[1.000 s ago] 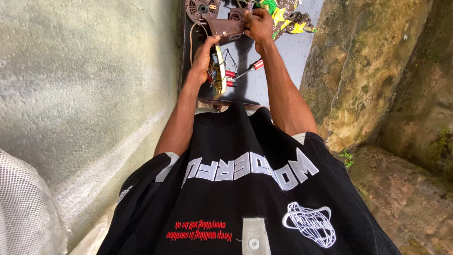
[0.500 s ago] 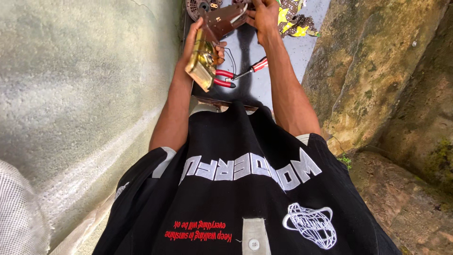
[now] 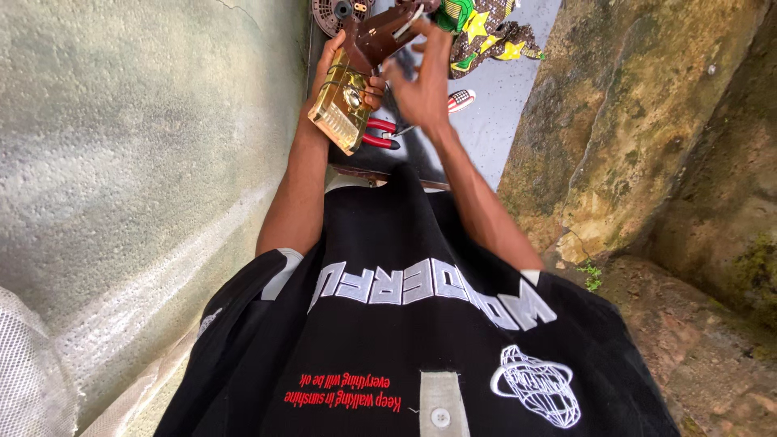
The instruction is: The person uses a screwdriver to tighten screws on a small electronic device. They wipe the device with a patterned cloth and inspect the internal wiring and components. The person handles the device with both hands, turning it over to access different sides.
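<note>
My left hand (image 3: pixel 336 69) grips a gold-coloured boxy metal part (image 3: pixel 341 107) from behind, holding it tilted above my lap. A brown plastic piece (image 3: pixel 380 36) rises from the top of that part. My right hand (image 3: pixel 421 77) is beside it with fingers spread, its fingertips touching the brown piece near the top. Red-handled pliers (image 3: pixel 379 133) lie on the grey surface just under the gold part. A screwdriver with a red and white striped handle (image 3: pixel 460 99) lies to the right of my right wrist.
A round dark grille-like part (image 3: pixel 330 12) sits at the top edge. A green and yellow patterned cloth (image 3: pixel 486 32) lies at the top right. A rough grey wall (image 3: pixel 137 162) runs along the left, mossy rock (image 3: pixel 647 137) along the right. My black shirt (image 3: pixel 421 340) fills the foreground.
Both hands and the gold part have come nearer and lower in view. The gold part has tilted to show its broad face, and my right hand's fingers have spread apart on the brown piece.
</note>
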